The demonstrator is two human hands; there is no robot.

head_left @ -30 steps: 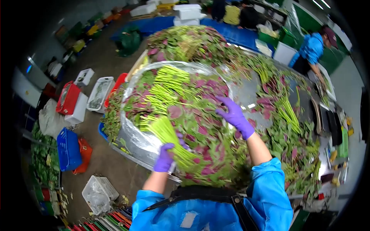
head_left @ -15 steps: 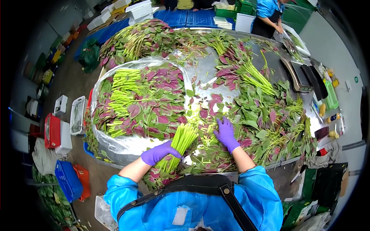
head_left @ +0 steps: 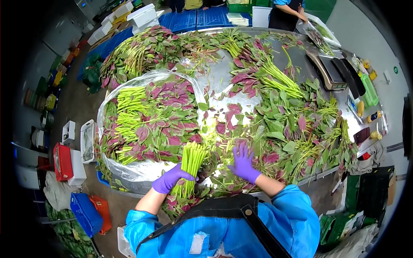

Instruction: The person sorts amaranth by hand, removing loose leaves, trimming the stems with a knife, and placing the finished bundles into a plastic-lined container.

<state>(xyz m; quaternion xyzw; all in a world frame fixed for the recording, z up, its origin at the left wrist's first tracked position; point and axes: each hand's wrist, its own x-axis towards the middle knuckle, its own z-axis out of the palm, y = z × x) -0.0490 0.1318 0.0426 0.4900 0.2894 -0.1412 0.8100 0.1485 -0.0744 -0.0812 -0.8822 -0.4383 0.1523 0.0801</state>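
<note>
stems in a thick bundle (head_left: 192, 165) stand nearly upright in my left hand (head_left: 174, 179), its gloved fingers wrapped round them, cut ends up and leaves hanging down toward my apron (head_left: 219, 210). the bundle is just left of my right hand (head_left: 244, 165), which holds nothing, fingers spread over the loose leaves and scraps (head_left: 217, 144) on the counter (head_left: 221, 71). beyond my left hand, more bunches (head_left: 129, 107) lie in the clear bag (head_left: 146, 170), stems to the left, red and green leaves to the right. a leafy heap (head_left: 284, 133) spreads to the right of my right hand.
</note>
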